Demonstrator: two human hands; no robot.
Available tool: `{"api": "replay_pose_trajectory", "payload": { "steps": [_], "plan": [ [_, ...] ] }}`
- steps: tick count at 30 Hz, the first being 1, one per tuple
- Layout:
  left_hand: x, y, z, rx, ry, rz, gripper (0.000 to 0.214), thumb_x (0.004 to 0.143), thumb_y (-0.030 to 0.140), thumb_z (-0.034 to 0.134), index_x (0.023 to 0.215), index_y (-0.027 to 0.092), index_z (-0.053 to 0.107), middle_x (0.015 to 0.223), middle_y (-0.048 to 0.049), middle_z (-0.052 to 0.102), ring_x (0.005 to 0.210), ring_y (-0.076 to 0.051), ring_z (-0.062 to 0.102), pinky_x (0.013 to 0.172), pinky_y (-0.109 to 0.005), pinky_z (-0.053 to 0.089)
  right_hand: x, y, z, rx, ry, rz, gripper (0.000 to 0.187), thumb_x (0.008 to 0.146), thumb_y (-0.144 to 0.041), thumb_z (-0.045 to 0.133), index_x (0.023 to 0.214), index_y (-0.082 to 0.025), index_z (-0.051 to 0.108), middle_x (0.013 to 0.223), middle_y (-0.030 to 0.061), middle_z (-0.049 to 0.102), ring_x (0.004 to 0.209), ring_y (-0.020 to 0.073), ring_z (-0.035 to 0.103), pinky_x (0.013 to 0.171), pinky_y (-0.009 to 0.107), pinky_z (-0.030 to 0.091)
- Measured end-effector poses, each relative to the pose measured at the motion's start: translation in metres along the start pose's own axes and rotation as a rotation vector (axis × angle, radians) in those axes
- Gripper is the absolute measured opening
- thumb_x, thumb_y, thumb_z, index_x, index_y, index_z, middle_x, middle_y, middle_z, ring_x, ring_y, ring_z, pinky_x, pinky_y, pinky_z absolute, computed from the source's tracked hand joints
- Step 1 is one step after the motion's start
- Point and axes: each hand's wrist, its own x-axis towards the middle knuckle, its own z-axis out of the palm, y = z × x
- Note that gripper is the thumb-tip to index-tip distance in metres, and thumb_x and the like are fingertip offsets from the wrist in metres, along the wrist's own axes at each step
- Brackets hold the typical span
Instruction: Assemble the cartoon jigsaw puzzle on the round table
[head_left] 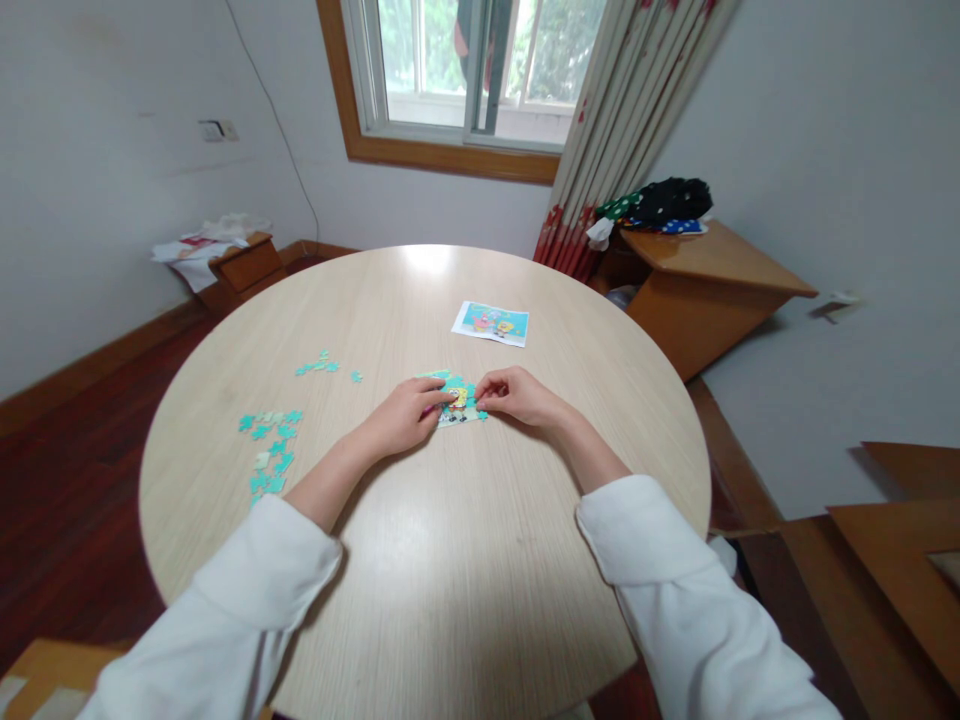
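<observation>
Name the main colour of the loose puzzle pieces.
The loose puzzle pieces are mostly turquoise, best seen in the head view.

Loose, plain white sleeves [697, 610], softly creased along their length, end in broad, turned-back cuffs [637, 525] that leave the lower forearms [330, 485] and both wrists [556, 412] bare.

The left hand [405, 418] covers the left part of the puzzle [459, 412]; what lies beneath its palm is hidden. Whether the right hand [511, 393] pinches a piece is too small to tell. The left sleeve [251, 580] hides the near end of the loose pieces [283, 463], whose prints are too small to make out. Both sleeves run off the near edge, and the window [427, 60] and curtain [622, 110] off the far one. A fixture [841, 300] on the right wall is blurred.
</observation>
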Motion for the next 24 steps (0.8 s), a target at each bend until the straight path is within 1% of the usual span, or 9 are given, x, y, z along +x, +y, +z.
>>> {"api": "replay_pose_trajectory", "payload": {
  "steps": [7,11,17,24],
  "plan": [
    [0.0006,0.0022,-0.0016,-0.012,0.000,-0.001,0.038,0.084,0.015,0.043,0.114,0.018,0.067,0.121,-0.0126,0.063,0.114,-0.023,0.057,0.099,-0.040,0.046,-0.0020,-0.0052,0.0003,0.027,0.010,0.022,0.021,0.061,-0.031,0.073,0.071,-0.014,0.064,0.062,0.0004,0.060,0.059,0.0109,0.052,0.056,0.025,0.039],
    [0.0005,0.0026,-0.0017,-0.012,-0.001,-0.004,0.038,0.084,0.015,0.043,0.113,0.018,0.067,0.121,-0.0132,0.062,0.114,-0.024,0.057,0.098,-0.042,0.046,-0.0021,-0.0048,0.0001,0.054,0.008,0.027,0.022,0.060,-0.031,0.074,0.070,-0.014,0.064,0.061,0.0004,0.060,0.058,0.0108,0.052,0.056,0.025,0.039],
    [-0.0003,0.0021,-0.0012,-0.008,0.006,-0.011,0.038,0.084,0.015,0.044,0.113,0.020,0.067,0.122,-0.0115,0.063,0.113,-0.023,0.058,0.098,-0.041,0.046,-0.0005,-0.0004,-0.0033,0.124,0.006,0.020,0.023,0.061,-0.033,0.073,0.071,-0.014,0.066,0.066,0.0017,0.064,0.062,0.0118,0.055,0.060,0.027,0.042],
    [-0.0007,0.0011,0.0000,-0.002,0.003,-0.006,0.039,0.084,0.015,0.043,0.114,0.018,0.067,0.124,-0.0131,0.061,0.115,-0.024,0.057,0.099,-0.041,0.045,-0.0037,-0.0053,-0.0053,0.149,-0.004,0.013,0.019,0.063,-0.029,0.070,0.075,-0.014,0.067,0.071,0.0028,0.066,0.066,0.0124,0.057,0.067,0.029,0.045]
  ]
}}
